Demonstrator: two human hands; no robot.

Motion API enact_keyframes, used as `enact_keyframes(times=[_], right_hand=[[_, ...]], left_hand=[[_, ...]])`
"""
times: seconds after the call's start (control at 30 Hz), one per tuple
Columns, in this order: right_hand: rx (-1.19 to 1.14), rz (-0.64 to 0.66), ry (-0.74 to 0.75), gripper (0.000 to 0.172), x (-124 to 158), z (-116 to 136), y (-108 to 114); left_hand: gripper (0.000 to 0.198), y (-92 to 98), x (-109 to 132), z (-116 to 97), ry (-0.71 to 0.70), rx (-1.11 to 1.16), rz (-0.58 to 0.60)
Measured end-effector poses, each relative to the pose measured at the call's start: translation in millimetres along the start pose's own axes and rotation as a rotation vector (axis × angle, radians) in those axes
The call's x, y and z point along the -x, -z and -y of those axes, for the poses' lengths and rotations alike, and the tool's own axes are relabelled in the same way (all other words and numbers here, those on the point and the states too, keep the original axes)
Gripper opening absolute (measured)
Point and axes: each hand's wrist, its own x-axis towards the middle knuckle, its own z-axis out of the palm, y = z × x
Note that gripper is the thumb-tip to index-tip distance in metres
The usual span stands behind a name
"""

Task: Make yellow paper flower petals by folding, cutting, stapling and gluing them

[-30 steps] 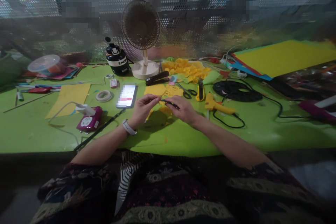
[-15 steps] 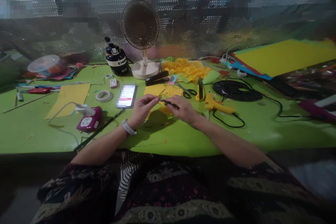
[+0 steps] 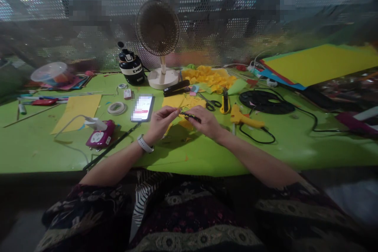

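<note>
My left hand [image 3: 164, 121], with a white watch band at the wrist, pinches a small bit of yellow paper between thumb and fingertips. Its shape is mostly hidden by the fingers. Close against it, my right hand [image 3: 205, 121] is closed around a slim black tool [image 3: 191, 116] with small yellow marks. The tool's tip points left, at the left fingertips; I cannot make out its exact kind. Yellow paper scraps [image 3: 186, 124] lie on the green table just below both hands. Behind them is a heap of cut yellow paper pieces [image 3: 195, 101].
Black scissors [image 3: 213, 105], a yellow box cutter [image 3: 226, 102] and a yellow glue gun [image 3: 245, 119] lie to the right. A phone [image 3: 143, 108], tape roll [image 3: 116, 108] and purple power adapter [image 3: 102, 136] sit left. A fan [image 3: 163, 78] and black bottle [image 3: 130, 67] stand behind.
The black tool has turned slightly in my right hand, and the yellow strip near my left fingertips shows less. Both arms stay in nearly the same place.
</note>
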Motion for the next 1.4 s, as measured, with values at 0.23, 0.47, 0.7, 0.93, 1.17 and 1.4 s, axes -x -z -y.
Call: enact_keyframes(times=[0.23,0.47,0.7,0.93,1.17,1.4], right_hand=[[-0.025,0.004,-0.004,0.022,1,-1,0],[-0.016,0.013,0.014,0.023,2,-5,-2],[-0.015,0.017,0.032,0.023,1,1,-2],[0.005,0.059,-0.047,0.026,1,10,0],[0.028,0.038,-0.082,0.024,1,9,-2],[0.003,0.042,-0.072,0.023,0,8,-2]], left_hand=[[0.020,0.7,-1,-1,0.011,0.004,0.015],[0.018,3.0,-1,4,-0.004,-0.012,0.037],[0.014,3.1,0,1,-0.037,0.018,0.040],[0.015,4.9,-2,4,-0.072,0.030,0.010],[0.022,2.4,-3,3,-0.056,0.004,-0.024],[0.020,3.3,-3,5,-0.061,-0.016,-0.028]])
